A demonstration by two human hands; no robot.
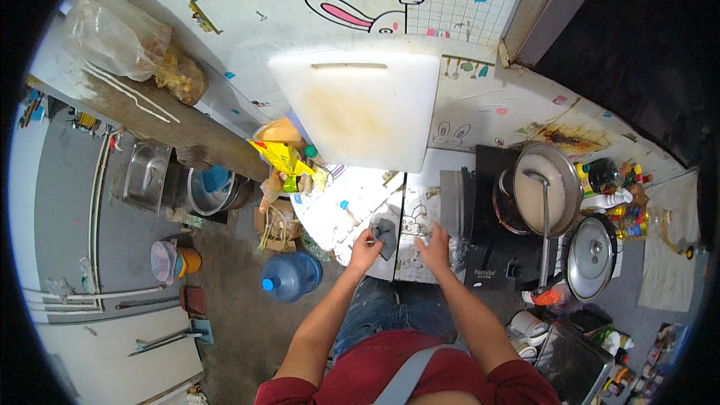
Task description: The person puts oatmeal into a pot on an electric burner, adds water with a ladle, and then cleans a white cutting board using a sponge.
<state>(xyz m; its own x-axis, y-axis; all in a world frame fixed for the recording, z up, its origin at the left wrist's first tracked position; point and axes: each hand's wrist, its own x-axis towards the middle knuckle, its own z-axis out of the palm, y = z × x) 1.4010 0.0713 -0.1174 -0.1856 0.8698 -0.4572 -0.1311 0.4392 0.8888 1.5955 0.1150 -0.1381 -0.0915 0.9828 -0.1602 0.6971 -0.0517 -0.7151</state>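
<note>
My left hand (367,250) grips a crumpled dark grey cloth (385,238) over the front of the white patterned counter (332,215). To its right, my right hand (434,248) is held with the fingers apart and nothing in it, just above or on the counter's rabbit-printed part. Between the hands a dark seam (401,208) runs across the counter. A large white cutting board (365,112) with a yellowish stain leans upright against the wall behind.
Right of my hands is a black cooktop (485,261) with a pot of pale liquid (539,194) and a ladle (544,219). A glass lid (590,259) stands beyond. Left are a yellow bag (284,158), a blue water jug (291,277) on the floor and a wooden post (225,143).
</note>
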